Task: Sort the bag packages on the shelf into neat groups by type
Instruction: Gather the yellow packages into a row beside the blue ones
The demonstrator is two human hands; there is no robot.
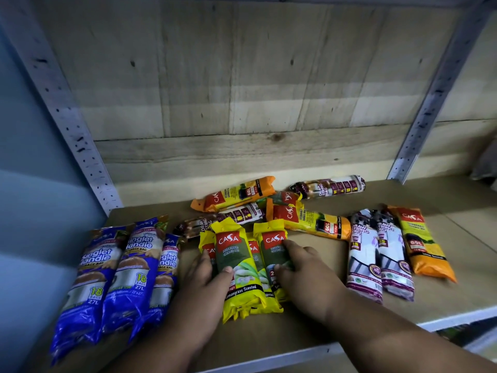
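Note:
Several yellow-green Casa garbage bag packs (pixel 239 267) lie side by side in the middle of the shelf. My left hand (pixel 204 289) presses against their left side with the thumb on the front pack. My right hand (pixel 304 273) rests flat on the right-hand pack. Three blue Singlet Handle packs (pixel 121 273) lie together at the left. Two white-purple Draw String packs (pixel 379 257) lie at the right beside an orange 60L pack (pixel 422 246). Behind the hands, two more orange packs (pixel 234 195) and two Draw String packs (pixel 330 187) lie jumbled.
The shelf board (pixel 295 329) has a white front edge. A wooden back wall (pixel 242 90) stands behind, with grey metal uprights (pixel 67 125) at the left and right. A blue wall lies to the left.

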